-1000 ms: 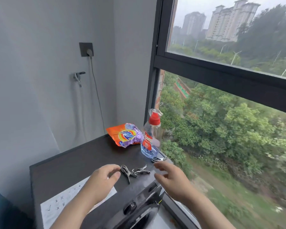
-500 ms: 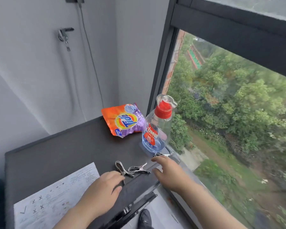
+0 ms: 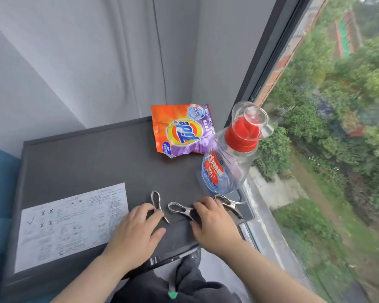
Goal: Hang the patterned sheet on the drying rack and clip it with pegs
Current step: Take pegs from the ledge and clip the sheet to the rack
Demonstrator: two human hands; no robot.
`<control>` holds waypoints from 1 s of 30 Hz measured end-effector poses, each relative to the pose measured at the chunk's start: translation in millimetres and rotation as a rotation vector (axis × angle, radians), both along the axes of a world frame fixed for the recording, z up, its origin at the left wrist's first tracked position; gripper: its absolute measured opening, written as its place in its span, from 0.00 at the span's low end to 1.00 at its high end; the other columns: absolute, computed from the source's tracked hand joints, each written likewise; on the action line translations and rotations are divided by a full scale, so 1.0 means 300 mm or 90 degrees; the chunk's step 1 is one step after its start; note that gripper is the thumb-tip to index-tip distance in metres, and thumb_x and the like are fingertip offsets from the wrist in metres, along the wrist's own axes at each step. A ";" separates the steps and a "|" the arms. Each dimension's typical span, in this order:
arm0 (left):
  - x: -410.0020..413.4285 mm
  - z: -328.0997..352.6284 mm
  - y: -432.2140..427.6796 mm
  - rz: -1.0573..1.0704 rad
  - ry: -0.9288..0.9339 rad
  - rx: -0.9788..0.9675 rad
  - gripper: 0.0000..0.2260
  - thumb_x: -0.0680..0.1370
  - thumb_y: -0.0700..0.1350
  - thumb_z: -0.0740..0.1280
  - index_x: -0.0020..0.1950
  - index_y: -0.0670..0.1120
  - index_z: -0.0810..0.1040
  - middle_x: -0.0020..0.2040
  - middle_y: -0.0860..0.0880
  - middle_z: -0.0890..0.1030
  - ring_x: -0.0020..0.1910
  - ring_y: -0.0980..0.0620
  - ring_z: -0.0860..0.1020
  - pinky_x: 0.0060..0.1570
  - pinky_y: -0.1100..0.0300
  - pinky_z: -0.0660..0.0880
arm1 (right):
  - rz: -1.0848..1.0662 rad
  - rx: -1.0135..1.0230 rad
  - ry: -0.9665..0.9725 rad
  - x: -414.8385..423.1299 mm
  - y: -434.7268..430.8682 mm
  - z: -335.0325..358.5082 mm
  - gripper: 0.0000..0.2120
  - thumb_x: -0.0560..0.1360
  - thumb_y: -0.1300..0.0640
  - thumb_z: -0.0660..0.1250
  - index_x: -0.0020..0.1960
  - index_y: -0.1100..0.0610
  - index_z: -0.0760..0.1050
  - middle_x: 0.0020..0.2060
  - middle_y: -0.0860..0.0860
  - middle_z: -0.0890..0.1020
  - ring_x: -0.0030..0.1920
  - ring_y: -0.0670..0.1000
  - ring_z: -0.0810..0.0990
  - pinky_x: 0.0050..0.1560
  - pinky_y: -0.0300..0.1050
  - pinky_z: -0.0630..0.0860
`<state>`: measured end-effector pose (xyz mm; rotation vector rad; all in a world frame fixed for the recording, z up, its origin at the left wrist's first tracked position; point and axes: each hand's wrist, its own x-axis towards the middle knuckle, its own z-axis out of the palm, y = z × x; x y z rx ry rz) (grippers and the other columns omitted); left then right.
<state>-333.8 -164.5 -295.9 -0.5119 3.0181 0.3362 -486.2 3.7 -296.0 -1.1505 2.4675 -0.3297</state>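
Observation:
Three metal pegs lie near the front of a dark grey top: a left peg, a middle peg and a right peg. My left hand rests flat, its fingertips touching the left peg and its thumb apart. My right hand lies between the middle and right pegs. Its fingers cover the middle peg's far end and its thumb is spread on the top. All pegs lie flat on the surface. No patterned sheet or drying rack is in view.
An orange and purple Tide bag lies at the back. A clear bottle with a red cap stands right of it by the window. A printed paper covers the front left. Grey walls stand behind.
The view has tilted down toward the top. Both hands have slid forward onto the pegs, the left to the left peg and the right onto the middle one.

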 end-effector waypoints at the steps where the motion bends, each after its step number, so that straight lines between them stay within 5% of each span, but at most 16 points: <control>1: -0.001 -0.003 0.001 0.018 0.010 0.009 0.17 0.75 0.59 0.60 0.57 0.52 0.78 0.55 0.52 0.76 0.54 0.51 0.77 0.51 0.55 0.78 | -0.014 -0.017 0.001 0.000 0.001 -0.009 0.19 0.71 0.47 0.59 0.56 0.55 0.77 0.53 0.53 0.77 0.52 0.59 0.75 0.56 0.53 0.76; 5: -0.017 -0.004 0.013 0.132 0.032 0.038 0.18 0.67 0.52 0.77 0.50 0.47 0.75 0.50 0.50 0.76 0.48 0.47 0.78 0.48 0.53 0.77 | -0.047 -0.036 -0.015 -0.004 0.015 -0.018 0.17 0.72 0.49 0.66 0.57 0.57 0.75 0.53 0.54 0.75 0.53 0.58 0.74 0.59 0.48 0.73; 8: -0.026 -0.003 0.019 0.208 0.013 0.029 0.22 0.63 0.51 0.80 0.48 0.46 0.72 0.44 0.50 0.75 0.42 0.46 0.76 0.41 0.53 0.76 | -0.040 -0.028 -0.011 -0.008 0.021 -0.018 0.16 0.72 0.49 0.67 0.55 0.57 0.76 0.51 0.54 0.75 0.51 0.58 0.74 0.57 0.49 0.74; 13: -0.018 -0.015 0.026 0.257 -0.003 0.006 0.18 0.65 0.55 0.77 0.42 0.46 0.74 0.39 0.50 0.73 0.40 0.46 0.74 0.40 0.52 0.75 | -0.031 -0.015 -0.007 -0.011 0.019 -0.015 0.15 0.73 0.48 0.66 0.53 0.57 0.77 0.50 0.53 0.76 0.51 0.57 0.75 0.55 0.48 0.74; 17: -0.062 -0.009 0.023 0.301 -0.055 -0.004 0.26 0.62 0.68 0.69 0.40 0.47 0.70 0.39 0.50 0.72 0.42 0.45 0.74 0.43 0.52 0.74 | -0.047 -0.007 -0.027 0.002 0.016 -0.008 0.15 0.74 0.47 0.65 0.55 0.57 0.76 0.52 0.53 0.75 0.54 0.57 0.73 0.58 0.46 0.71; 24: -0.065 0.008 -0.007 0.298 -0.029 0.106 0.10 0.69 0.48 0.72 0.42 0.47 0.73 0.42 0.49 0.75 0.45 0.44 0.74 0.44 0.52 0.72 | -0.116 -0.003 -0.032 0.032 0.008 0.024 0.16 0.75 0.44 0.63 0.55 0.55 0.76 0.52 0.51 0.74 0.56 0.55 0.72 0.59 0.44 0.71; 30: 0.002 0.068 -0.138 0.348 0.084 0.338 0.04 0.74 0.44 0.67 0.42 0.52 0.74 0.43 0.56 0.76 0.46 0.51 0.74 0.43 0.55 0.69 | -0.260 -0.063 -0.034 0.113 0.000 0.117 0.17 0.74 0.45 0.63 0.56 0.54 0.77 0.50 0.49 0.74 0.56 0.53 0.74 0.58 0.44 0.71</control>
